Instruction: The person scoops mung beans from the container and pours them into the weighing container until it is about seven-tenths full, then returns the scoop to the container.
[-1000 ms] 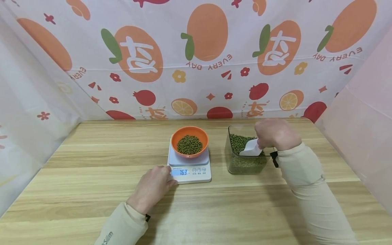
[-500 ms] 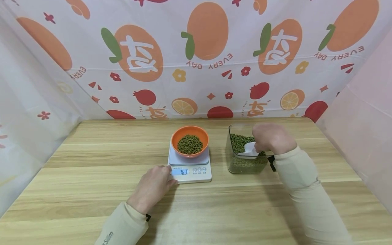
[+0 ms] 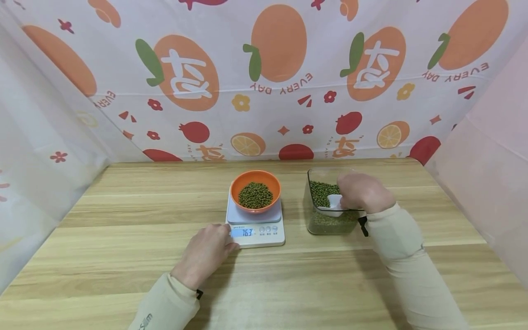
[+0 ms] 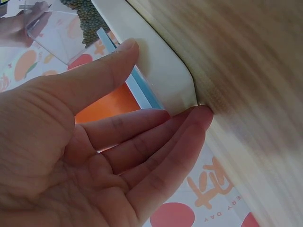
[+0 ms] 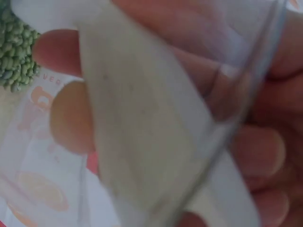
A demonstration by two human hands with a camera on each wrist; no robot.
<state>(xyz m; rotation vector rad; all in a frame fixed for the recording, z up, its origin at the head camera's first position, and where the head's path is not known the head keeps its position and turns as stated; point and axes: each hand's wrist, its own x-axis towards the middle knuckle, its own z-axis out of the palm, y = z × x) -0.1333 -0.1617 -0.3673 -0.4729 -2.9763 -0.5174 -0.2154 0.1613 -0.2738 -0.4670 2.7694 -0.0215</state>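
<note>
A white scoop dips into green mung beans inside a clear square container; my right hand grips its handle. In the right wrist view the fingers wrap that pale handle, blurred behind the container's rim. My left hand touches the near left corner of a white kitchen scale. Its thumb rests on the front edge and its fairly straight fingers meet the side, as the left wrist view shows. On the scale's platform sits an orange bowl of mung beans. The display reads 763, decimal point unclear.
Everything stands on a wood-grain table. A fruit-printed curtain closes off the back, with pale curtains at both sides. Table surface shows between the scale and the container.
My right hand has moved slightly left and down, pushing the scoop deeper into the beans. My left hand, the scale and its reading stay the same.
</note>
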